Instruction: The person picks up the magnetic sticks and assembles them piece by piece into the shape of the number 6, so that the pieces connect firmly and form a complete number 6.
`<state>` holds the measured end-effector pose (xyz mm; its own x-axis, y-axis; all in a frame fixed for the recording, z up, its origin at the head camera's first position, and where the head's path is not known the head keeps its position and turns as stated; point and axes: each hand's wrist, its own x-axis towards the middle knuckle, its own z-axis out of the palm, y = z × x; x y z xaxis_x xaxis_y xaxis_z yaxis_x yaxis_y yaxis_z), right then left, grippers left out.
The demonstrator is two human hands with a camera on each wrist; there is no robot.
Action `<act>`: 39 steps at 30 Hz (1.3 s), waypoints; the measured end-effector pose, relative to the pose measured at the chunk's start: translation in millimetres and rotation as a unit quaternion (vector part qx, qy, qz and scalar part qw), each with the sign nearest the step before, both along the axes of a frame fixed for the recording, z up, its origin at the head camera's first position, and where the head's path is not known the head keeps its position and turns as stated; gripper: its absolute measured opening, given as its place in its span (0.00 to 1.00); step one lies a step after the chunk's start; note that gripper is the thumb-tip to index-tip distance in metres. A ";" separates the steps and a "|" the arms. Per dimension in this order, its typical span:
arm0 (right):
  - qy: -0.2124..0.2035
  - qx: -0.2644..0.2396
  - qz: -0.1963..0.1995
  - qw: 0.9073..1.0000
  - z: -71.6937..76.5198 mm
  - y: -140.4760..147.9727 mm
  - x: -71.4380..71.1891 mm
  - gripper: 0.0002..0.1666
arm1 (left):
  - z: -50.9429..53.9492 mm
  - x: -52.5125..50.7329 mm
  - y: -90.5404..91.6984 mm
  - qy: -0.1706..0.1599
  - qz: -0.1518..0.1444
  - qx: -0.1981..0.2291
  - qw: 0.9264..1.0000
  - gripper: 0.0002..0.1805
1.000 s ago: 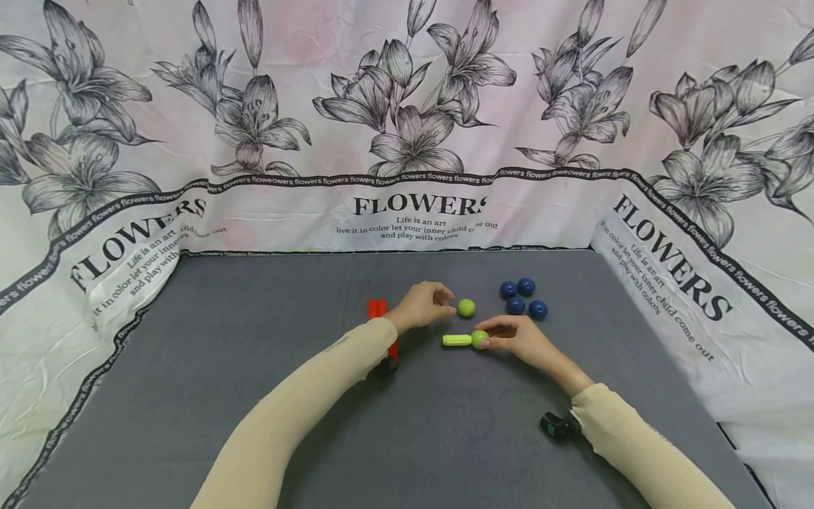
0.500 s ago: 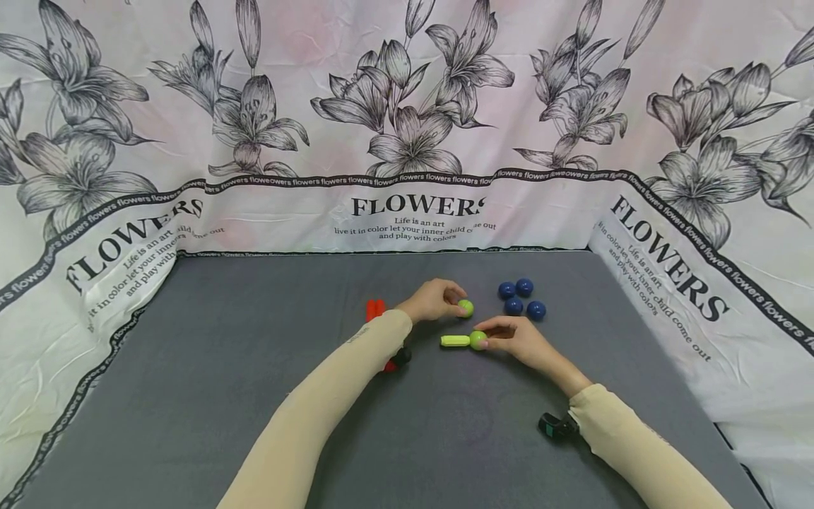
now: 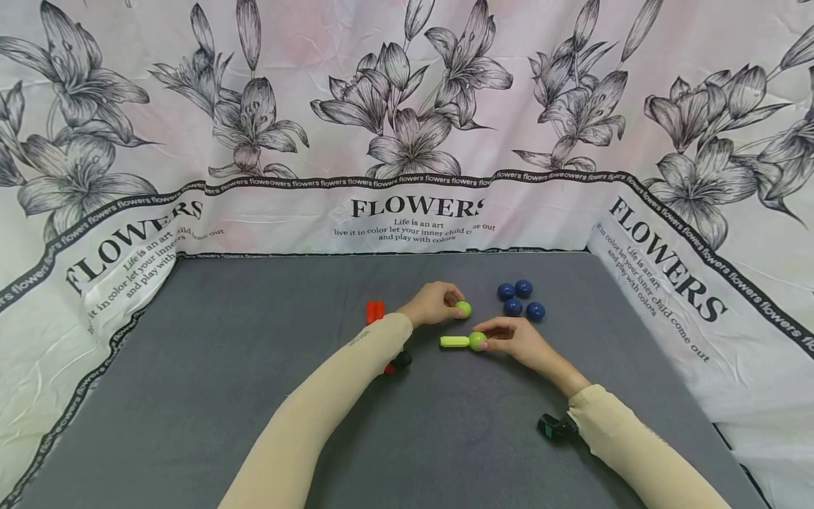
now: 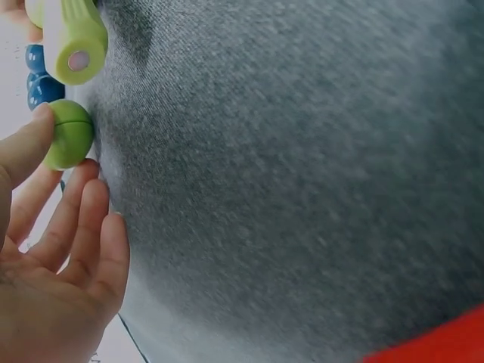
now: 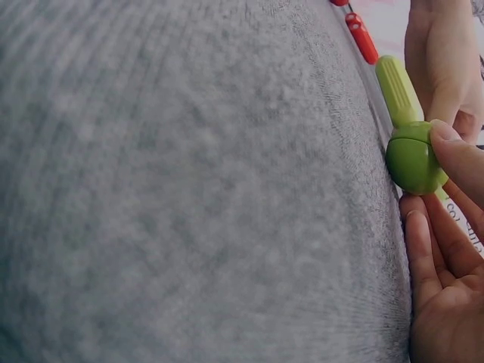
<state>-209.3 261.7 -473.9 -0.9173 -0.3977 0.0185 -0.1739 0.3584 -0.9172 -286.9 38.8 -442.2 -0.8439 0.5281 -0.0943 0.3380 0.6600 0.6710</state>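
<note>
My left hand (image 3: 432, 304) pinches a light green ball (image 3: 465, 309) between thumb and fingertips at the table's middle. In the left wrist view that ball (image 4: 73, 134) shows a seam, and the thumb presses its side. Slightly nearer, my right hand (image 3: 520, 341) pinches a second green ball (image 3: 477, 341). Against this ball's left side lies a short yellow-green magnetic rod (image 3: 453, 341), its left end free. A pale round disc shows in the end of the rod (image 4: 77, 57) in the left wrist view. Seen from the right wrist, ball (image 5: 414, 160) and ribbed rod (image 5: 398, 89) touch.
Several dark blue balls (image 3: 512, 307) sit in a cluster behind the right hand. Red rods (image 3: 375, 309) lie left of the left hand, partly hidden under its sleeve. A flower-printed cloth (image 3: 407, 212) stands behind the grey tabletop (image 3: 222, 353).
My left hand has moved right, from just beside the far green ball to pinching it. The right hand keeps its hold on the other ball, which stays with the rod.
</note>
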 end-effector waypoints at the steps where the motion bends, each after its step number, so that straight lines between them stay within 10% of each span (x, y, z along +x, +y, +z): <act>1: 0.000 0.001 -0.001 1.000 -0.1 -0.2 0.1 0.21 | -0.2 0.6 -1.8 0.003 0.000 0.000 1.000 0.19; 26: 0.010 0.013 -0.006 1.000 -0.6 -0.4 0.0 0.20 | 9.3 43.5 -61.9 -0.011 0.050 0.018 0.999 0.16; 39: 0.014 0.031 -0.012 0.999 -1.0 -0.6 -0.2 0.19 | 3.0 56.8 -80.3 -0.017 0.027 0.052 0.998 0.16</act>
<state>-209.5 261.1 -474.9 -0.9262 -0.3766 0.0200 -0.1897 0.4194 -0.8878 -230.1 -41.5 -439.1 -0.8685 0.4906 -0.0709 0.2791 0.6022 0.7480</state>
